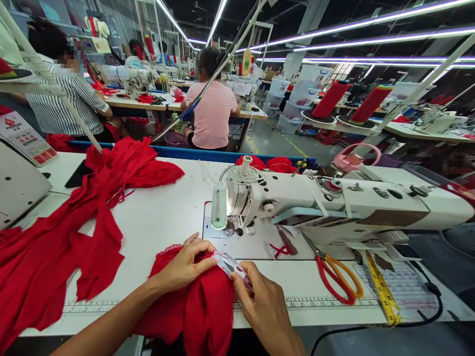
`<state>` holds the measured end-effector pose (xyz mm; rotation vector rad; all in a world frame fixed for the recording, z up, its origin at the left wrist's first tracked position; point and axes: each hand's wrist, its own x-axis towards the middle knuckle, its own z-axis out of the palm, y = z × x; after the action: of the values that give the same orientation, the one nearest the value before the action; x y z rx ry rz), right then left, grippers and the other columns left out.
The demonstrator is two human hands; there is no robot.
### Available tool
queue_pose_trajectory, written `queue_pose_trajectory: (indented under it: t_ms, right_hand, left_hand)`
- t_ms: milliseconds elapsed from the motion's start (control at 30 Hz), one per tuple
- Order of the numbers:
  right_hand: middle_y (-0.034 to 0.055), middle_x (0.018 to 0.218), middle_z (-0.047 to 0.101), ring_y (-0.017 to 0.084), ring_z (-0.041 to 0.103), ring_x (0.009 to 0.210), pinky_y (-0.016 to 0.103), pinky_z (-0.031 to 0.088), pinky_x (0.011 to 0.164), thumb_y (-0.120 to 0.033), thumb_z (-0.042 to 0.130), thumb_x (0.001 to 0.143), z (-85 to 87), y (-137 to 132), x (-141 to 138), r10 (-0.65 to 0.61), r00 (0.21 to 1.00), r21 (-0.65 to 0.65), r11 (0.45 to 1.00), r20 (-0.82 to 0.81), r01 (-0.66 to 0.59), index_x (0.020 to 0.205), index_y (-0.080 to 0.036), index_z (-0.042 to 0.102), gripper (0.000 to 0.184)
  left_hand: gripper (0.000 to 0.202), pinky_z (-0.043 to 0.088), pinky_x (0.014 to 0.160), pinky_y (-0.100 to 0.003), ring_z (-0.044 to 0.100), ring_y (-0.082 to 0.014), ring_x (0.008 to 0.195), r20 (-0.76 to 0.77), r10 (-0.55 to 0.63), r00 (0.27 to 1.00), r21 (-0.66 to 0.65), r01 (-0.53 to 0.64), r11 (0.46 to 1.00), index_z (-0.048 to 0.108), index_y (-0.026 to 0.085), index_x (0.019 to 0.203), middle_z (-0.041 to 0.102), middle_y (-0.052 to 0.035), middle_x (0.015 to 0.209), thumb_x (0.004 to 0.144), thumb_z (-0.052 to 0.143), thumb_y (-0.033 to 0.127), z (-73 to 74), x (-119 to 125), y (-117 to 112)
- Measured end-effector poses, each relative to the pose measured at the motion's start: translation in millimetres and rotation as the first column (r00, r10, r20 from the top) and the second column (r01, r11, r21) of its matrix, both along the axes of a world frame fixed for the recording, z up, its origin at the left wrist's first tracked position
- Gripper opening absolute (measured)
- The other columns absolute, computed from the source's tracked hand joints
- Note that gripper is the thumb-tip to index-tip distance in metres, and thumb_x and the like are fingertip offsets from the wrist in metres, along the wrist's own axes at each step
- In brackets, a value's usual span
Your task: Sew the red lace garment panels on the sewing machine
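My left hand (183,267) grips a piece of red fabric (202,306) that hangs over the table's front edge. Its thumb and fingers pinch the cloth near the top. My right hand (261,304) is closed on a small metal thread snipper (232,264) whose tip touches the fabric by my left thumb. A white sewing machine (334,202) stands just behind both hands, its needle area (232,230) a short way beyond my fingers.
A heap of red fabric (74,232) covers the table's left. Red-and-orange handled scissors (336,277) and a yellow tape measure (382,291) lie right of my hands. Red thread cones (332,99) stand behind. Two people sit at far workstations (211,113).
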<state>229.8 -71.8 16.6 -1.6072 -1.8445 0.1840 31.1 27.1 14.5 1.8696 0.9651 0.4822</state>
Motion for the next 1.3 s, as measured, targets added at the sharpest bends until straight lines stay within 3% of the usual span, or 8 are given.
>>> queue_pose_trajectory:
  t_ms: [267,400,633,867,1300]
  right_hand:
    - [-0.0022,0.058,0.066,0.014,0.065,0.048,0.026,0.033,0.047,-0.035,0.027,0.108,-13.9,12.3,-14.3,-0.055,0.976,0.101,0.994,0.212,0.034,0.089,-0.022,0.058,0.039]
    - [-0.0021,0.058,0.066,0.015,0.064,0.047,0.026,0.033,0.047,-0.036,0.027,0.108,-17.6,13.5,-13.9,-0.115,0.973,0.121,0.988,0.202,0.092,0.091,-0.022,0.058,0.039]
    - [-0.0024,0.06,0.067,0.014,0.065,0.05,0.027,0.033,0.048,-0.038,0.023,0.109,-18.4,9.2,-17.6,-0.102,0.98,0.107,0.991,0.172,0.084,0.093,-0.022,0.059,0.042]
    - [-0.0019,0.062,0.067,0.014,0.065,0.05,0.026,0.034,0.049,-0.036,0.026,0.109,-19.1,8.0,-19.0,-0.099,0.985,0.121,0.989,0.14,0.082,0.094,-0.021,0.059,0.04]
    - [-0.003,0.056,0.063,0.014,0.062,0.044,0.028,0.034,0.044,-0.031,0.028,0.109,-26.9,10.2,-28.1,-0.172,0.971,0.23,0.964,0.164,0.132,0.09,-0.02,0.058,0.037]
  left_hand:
    - [0.021,0.005,0.126,-0.047,0.061,-0.0183,0.091,0.002,0.006,1.0,0.015,-0.007,1.0,0.057,0.024,0.084,0.063,0.0034,0.086,0.092,0.051,0.042,-4.2,0.5,0.4]
    - [0.023,0.01,0.126,-0.046,0.06,-0.0199,0.094,-0.02,0.047,0.999,0.024,-0.046,0.999,0.055,0.024,0.08,0.062,0.0038,0.082,0.091,0.052,0.044,-6.0,2.3,1.2]
    - [0.026,0.011,0.124,-0.048,0.059,-0.0206,0.094,-0.01,0.051,0.999,0.011,-0.051,0.999,0.057,0.024,0.08,0.062,0.0029,0.084,0.091,0.05,0.047,-0.8,4.4,0.7]
    - [0.029,0.027,0.118,-0.046,0.056,-0.0229,0.097,-0.048,0.061,0.997,0.008,-0.06,0.998,0.061,0.024,0.083,0.064,0.0003,0.087,0.091,0.048,0.048,3.4,5.1,0.1]
    - [0.027,0.011,0.124,-0.046,0.056,-0.0181,0.087,-0.041,0.038,0.998,0.017,-0.038,0.999,0.056,0.022,0.079,0.059,0.0032,0.081,0.092,0.049,0.045,1.6,4.8,0.3]
